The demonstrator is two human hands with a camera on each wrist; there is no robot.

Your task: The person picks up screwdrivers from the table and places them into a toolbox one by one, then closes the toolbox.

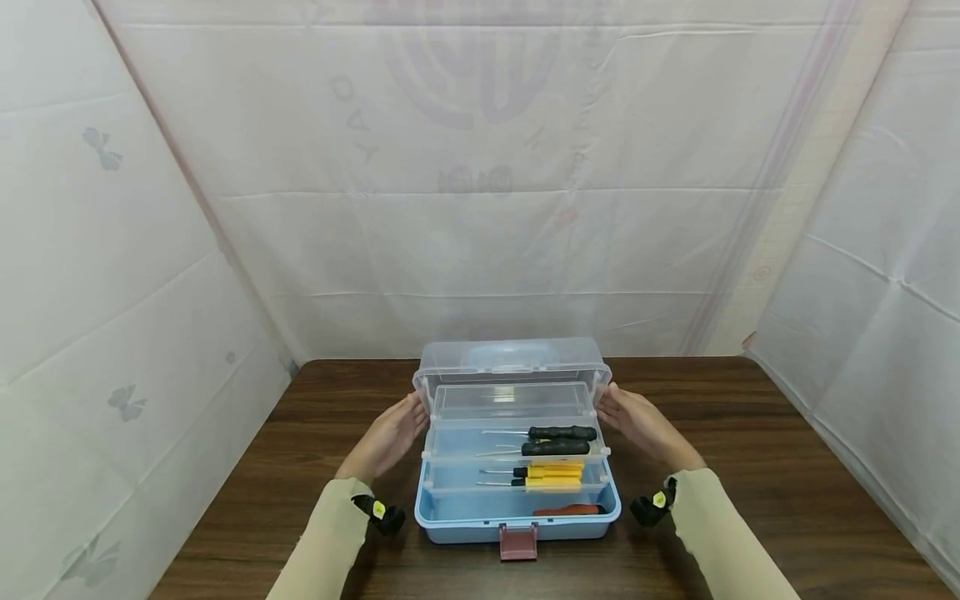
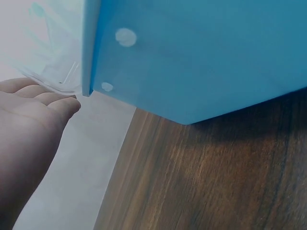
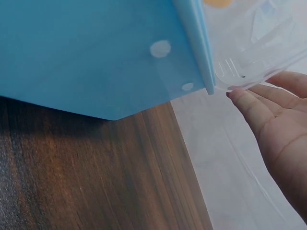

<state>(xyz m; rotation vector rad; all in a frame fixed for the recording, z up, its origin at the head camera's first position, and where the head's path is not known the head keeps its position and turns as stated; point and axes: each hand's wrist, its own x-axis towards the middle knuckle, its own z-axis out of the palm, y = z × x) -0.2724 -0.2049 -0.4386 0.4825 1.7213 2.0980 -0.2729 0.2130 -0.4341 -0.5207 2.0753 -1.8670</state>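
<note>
A light-blue toolbox (image 1: 517, 530) stands on the table with its clear lid (image 1: 512, 357) raised at the back and its clear trays fanned out in steps. Black-handled screwdrivers (image 1: 557, 448) lie in one tray, and yellow-handled screwdrivers (image 1: 553, 472) in the tray below. A red-handled tool (image 1: 568, 510) lies in the blue base. My left hand (image 1: 392, 435) has its fingers extended at the lid's left side, fingertips right at the clear edge. On the other side my right hand (image 1: 643, 427) mirrors it, straight fingers touching the lid's lower right edge (image 3: 240, 87).
The dark wood table (image 1: 337, 400) extends on both sides of the toolbox. White sheeting (image 1: 480, 250) rises behind the table and along both sides. A mauve latch (image 1: 517, 543) hangs down at the toolbox's front.
</note>
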